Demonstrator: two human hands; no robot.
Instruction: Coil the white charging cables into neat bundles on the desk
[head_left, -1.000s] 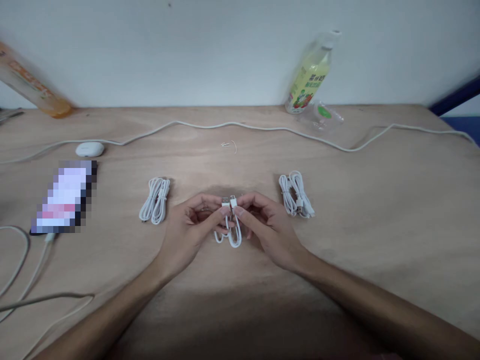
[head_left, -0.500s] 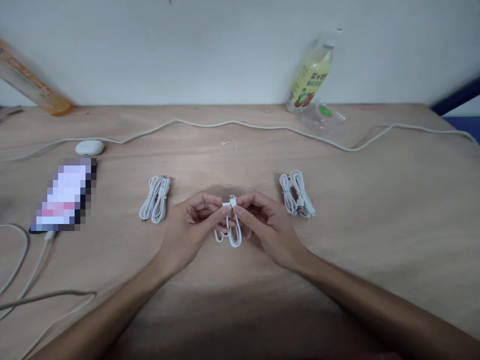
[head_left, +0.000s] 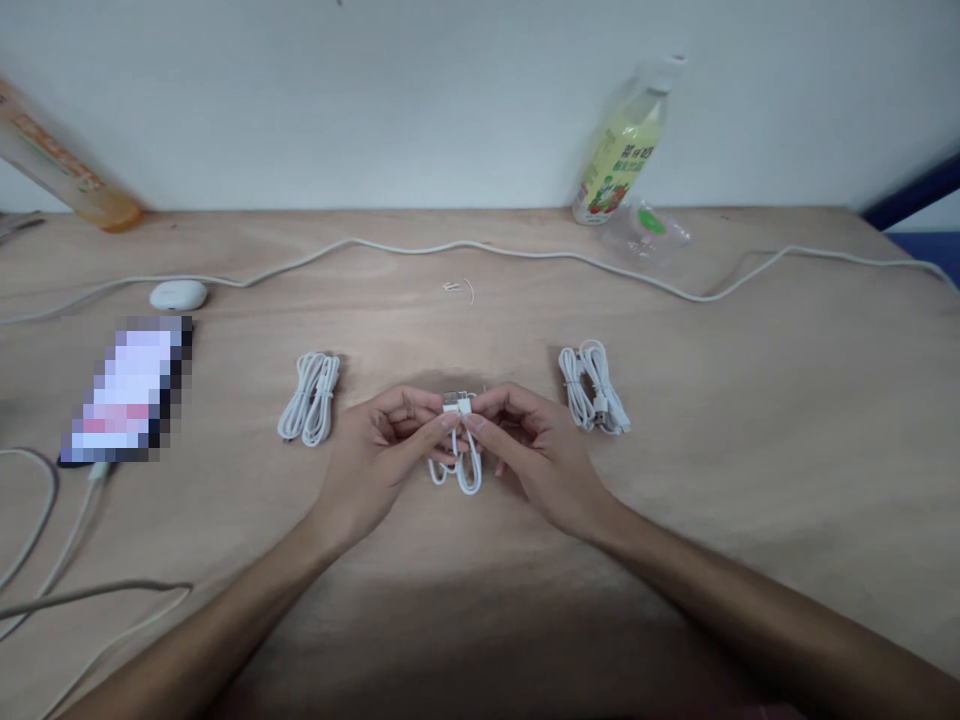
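Observation:
Between my two hands is a white USB cable, its loops hanging below my fingertips. My left hand is closed in a pinch on one metal-tipped plug. Thumb and fingers of my right hand pinch the other plug, right beside the first. The two plugs sit side by side with their metal ends pointing away from me. Part of the cable is hidden behind my fingers. To the left lies a bundled white cable, and to the right another bundled white cable with its plugs showing.
A phone with a cord plugged in lies at left, below a white earbud case. A long white cord crosses the back of the wooden table. Two bottles, one yellow-green and one orange, lean near the wall. Small wire scraps lie mid-table.
The two plugs have come slightly closer and more level with each other between my fingertips. Both hands stay in almost the same place.

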